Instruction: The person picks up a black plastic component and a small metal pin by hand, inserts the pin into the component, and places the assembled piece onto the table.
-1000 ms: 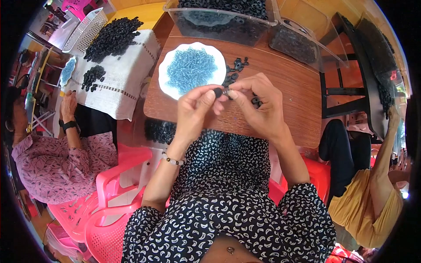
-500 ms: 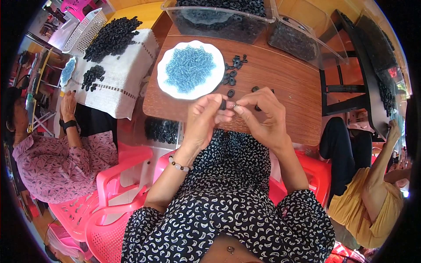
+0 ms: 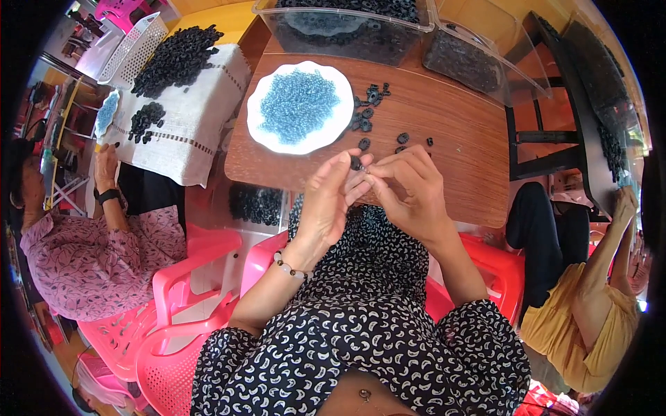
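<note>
Over the front edge of the brown table, my left hand (image 3: 325,201) pinches a small black plastic part (image 3: 356,163) between thumb and fingers. My right hand (image 3: 416,191) meets it from the right, thumb and forefinger closed together at the part's edge. A tiny glint shows at those fingertips, too small to name. Just beyond my hands lie loose black parts (image 3: 364,144) of a similar kind. A white scalloped plate (image 3: 259,130) heaped with small clear-blue pieces (image 3: 298,104) stands to the far left of my hands.
A clear bin (image 3: 347,47) of black parts stands at the table's back, beside another clear container (image 3: 463,64). At left, a person (image 3: 104,256) sits by a cloth-covered table (image 3: 198,139) with black heaps. Another person in yellow (image 3: 569,326) works at right.
My right hand has shifted slightly left, uncovering loose black parts behind it. The black part in my left hand has turned a little. The person at right has moved their hand slightly.
</note>
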A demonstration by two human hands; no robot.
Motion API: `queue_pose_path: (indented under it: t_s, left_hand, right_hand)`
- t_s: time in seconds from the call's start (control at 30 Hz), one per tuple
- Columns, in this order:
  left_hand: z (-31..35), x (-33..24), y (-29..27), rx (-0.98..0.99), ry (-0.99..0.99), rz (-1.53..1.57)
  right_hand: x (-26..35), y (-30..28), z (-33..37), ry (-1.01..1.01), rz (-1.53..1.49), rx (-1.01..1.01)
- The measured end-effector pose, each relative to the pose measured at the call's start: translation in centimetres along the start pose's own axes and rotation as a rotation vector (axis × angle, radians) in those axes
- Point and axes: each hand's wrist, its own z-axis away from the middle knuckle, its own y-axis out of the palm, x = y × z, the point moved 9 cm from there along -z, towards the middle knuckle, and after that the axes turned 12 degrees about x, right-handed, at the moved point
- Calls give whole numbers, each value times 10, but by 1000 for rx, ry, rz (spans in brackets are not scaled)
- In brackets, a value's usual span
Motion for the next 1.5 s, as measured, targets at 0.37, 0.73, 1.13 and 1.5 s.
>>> queue_pose_path:
  t_s: [0.37, 0.73, 1.13, 1.5]
  left_hand:
    - [2, 7, 0, -3, 36, -62]
    - [11, 15, -8, 52, -36, -160]
    - [6, 23, -17, 169, -198, -141]
    - [0, 18, -21, 141, -142, -146]
  right_hand:
    - [-6, 6, 3, 45, 18, 38]
    - [-21, 12, 10, 148, -169, 200]
    - [-60, 4, -18, 171, -315, 320]
    - [-169, 21, -78, 209, 311, 286]
